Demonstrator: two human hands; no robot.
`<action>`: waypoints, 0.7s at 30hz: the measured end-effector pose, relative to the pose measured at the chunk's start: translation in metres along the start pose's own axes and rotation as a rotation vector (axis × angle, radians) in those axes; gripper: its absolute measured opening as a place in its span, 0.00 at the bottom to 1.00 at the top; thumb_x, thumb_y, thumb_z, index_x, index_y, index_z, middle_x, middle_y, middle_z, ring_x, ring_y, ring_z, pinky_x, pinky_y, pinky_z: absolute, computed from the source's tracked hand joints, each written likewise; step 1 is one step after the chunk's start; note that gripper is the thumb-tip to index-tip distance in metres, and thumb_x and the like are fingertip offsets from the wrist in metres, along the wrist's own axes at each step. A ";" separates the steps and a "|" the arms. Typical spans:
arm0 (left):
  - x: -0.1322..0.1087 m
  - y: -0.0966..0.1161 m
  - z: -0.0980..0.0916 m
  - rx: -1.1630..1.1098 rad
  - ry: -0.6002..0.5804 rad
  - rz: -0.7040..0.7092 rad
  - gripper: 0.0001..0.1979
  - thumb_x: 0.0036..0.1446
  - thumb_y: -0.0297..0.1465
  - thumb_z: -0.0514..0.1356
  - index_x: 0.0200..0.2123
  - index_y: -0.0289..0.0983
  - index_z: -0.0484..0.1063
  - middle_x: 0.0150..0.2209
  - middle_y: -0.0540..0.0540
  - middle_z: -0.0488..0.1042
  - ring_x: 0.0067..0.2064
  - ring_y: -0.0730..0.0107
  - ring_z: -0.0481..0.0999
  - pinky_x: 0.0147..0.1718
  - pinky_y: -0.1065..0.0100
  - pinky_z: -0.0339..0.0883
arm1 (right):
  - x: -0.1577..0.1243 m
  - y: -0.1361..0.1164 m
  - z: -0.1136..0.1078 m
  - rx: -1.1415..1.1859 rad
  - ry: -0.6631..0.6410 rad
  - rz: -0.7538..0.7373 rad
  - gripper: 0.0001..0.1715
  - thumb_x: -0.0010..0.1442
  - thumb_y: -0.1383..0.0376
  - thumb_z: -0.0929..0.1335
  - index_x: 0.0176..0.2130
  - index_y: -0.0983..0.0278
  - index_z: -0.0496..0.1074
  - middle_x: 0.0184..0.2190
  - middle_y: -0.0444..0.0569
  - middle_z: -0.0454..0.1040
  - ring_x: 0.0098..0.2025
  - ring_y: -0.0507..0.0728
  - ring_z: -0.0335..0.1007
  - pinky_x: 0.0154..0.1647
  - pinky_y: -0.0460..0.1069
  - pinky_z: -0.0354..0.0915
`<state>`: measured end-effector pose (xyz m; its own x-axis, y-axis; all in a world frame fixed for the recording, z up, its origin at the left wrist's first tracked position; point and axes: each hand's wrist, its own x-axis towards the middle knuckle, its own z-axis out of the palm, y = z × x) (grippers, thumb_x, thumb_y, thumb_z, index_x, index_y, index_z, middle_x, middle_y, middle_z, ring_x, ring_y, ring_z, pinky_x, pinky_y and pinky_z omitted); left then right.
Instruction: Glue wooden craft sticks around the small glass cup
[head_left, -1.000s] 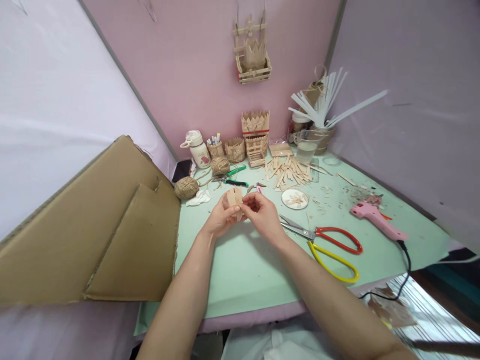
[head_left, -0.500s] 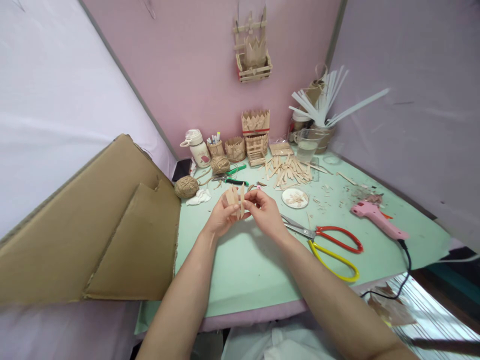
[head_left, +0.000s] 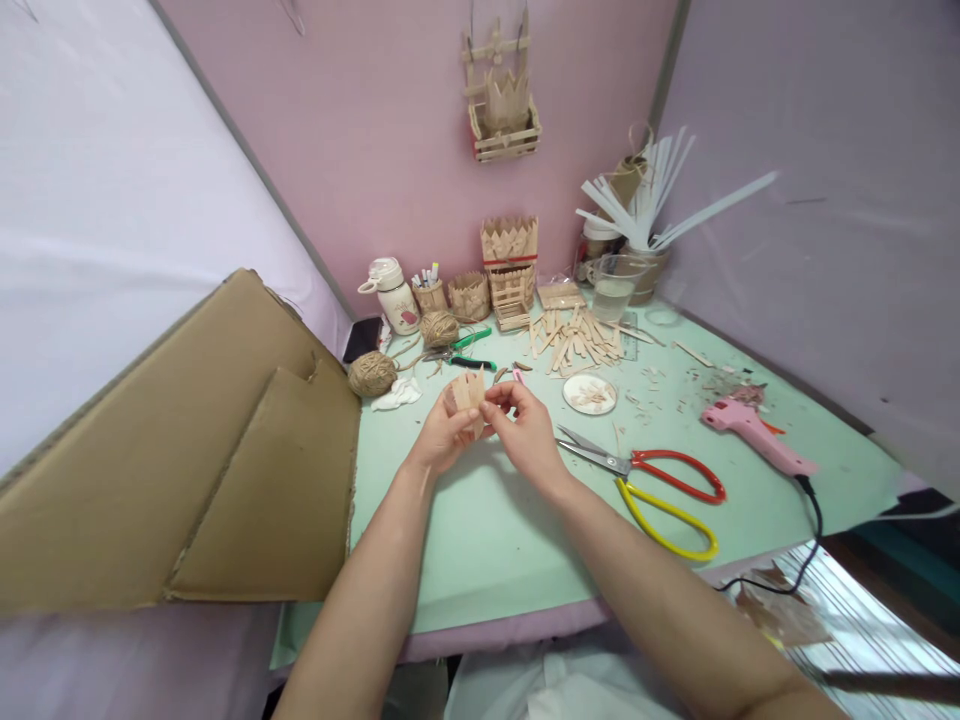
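Above the middle of the green table, my left hand point(head_left: 442, 430) is closed around a small piece made of pale wooden craft sticks point(head_left: 466, 392) set side by side, some with pointed tips. My right hand point(head_left: 521, 420) pinches a stick at the right edge of that piece, its thumb and fingers pressed together there. The stick lies against the others, and my fingers hide its lower part. Just right of my right hand lie scissors point(head_left: 619, 466), blades apart, with one red and one yellow handle. Beyond my hands rest green-handled pliers point(head_left: 469, 362).
A pink glue gun point(head_left: 757, 437) with a black cord lies at the right. A white dish point(head_left: 590, 395) holds small wood bits. Behind it spreads a pile of craft sticks point(head_left: 577, 340). Twine balls point(head_left: 373, 374) and a bottle point(head_left: 395, 297) stand back left; a cardboard panel point(head_left: 225, 450) leans left.
My right hand has moved slightly left, bringing the separate stick against the others in my left hand. The gap between them has closed.
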<state>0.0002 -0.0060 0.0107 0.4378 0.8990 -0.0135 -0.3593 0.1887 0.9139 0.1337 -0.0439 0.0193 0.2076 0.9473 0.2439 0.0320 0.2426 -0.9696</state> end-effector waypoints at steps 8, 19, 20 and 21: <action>0.000 -0.001 -0.001 0.015 -0.007 -0.002 0.31 0.42 0.33 0.72 0.49 0.41 0.65 0.44 0.46 0.75 0.44 0.62 0.78 0.41 0.61 0.74 | 0.000 0.000 0.000 -0.030 -0.054 0.011 0.07 0.56 0.61 0.66 0.34 0.61 0.68 0.34 0.46 0.73 0.37 0.55 0.66 0.40 0.51 0.63; 0.000 -0.002 0.000 0.004 0.008 -0.059 0.34 0.42 0.30 0.73 0.52 0.44 0.62 0.44 0.50 0.73 0.34 0.73 0.76 0.42 0.58 0.73 | 0.012 -0.010 -0.014 0.188 -0.140 0.082 0.19 0.51 0.61 0.69 0.43 0.60 0.65 0.30 0.42 0.71 0.31 0.53 0.68 0.33 0.49 0.65; 0.000 -0.002 0.001 0.007 0.005 -0.065 0.34 0.42 0.30 0.73 0.51 0.43 0.62 0.43 0.50 0.73 0.34 0.74 0.76 0.41 0.58 0.74 | 0.013 -0.010 -0.016 0.180 -0.158 0.089 0.20 0.51 0.61 0.70 0.44 0.61 0.67 0.29 0.41 0.72 0.30 0.53 0.68 0.34 0.49 0.65; 0.000 -0.003 0.002 0.009 0.000 -0.068 0.34 0.42 0.29 0.73 0.51 0.43 0.62 0.43 0.50 0.72 0.33 0.76 0.75 0.41 0.59 0.74 | 0.013 -0.011 -0.017 0.158 -0.160 0.091 0.19 0.50 0.61 0.70 0.44 0.61 0.69 0.29 0.42 0.73 0.30 0.53 0.68 0.34 0.49 0.65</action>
<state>0.0026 -0.0074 0.0088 0.4613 0.8840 -0.0759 -0.3209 0.2460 0.9146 0.1530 -0.0374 0.0326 0.0447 0.9848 0.1680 -0.1361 0.1726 -0.9755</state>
